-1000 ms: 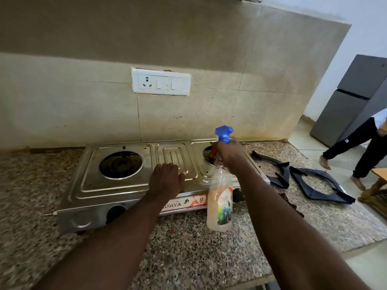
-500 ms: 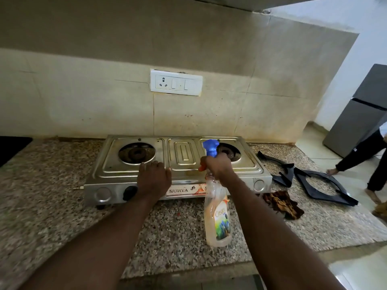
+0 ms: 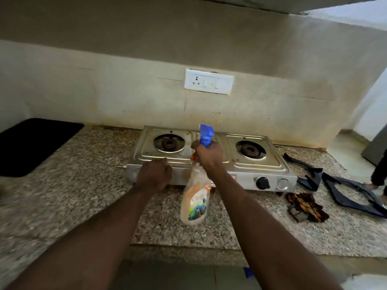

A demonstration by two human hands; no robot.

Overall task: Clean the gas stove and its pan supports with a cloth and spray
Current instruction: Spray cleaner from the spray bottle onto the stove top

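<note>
A steel two-burner gas stove [image 3: 259, 164] stands on the granite counter against the wall, both burners bare. My right hand [image 3: 209, 155] grips the neck of a spray bottle [image 3: 195, 201] with a blue trigger head, held over the stove's front edge. My left hand [image 3: 155, 174] rests curled on the stove's front left corner, over a knob. Two black pan supports [image 3: 356, 197] lie on the counter to the right of the stove. A crumpled brown patterned cloth [image 3: 305, 207] lies in front of them.
A black mat or appliance [image 3: 35, 143] sits at the counter's far left. A white socket plate [image 3: 209, 81] is on the wall above the stove. The granite counter [image 3: 83, 185] ends at a front edge below. Another person's leg and foot [image 3: 379, 176] show at the far right.
The view has pulled back and shifted left. My right hand with the bottle moved left, from the right burner to the stove's middle. My left hand slid to the front left corner.
</note>
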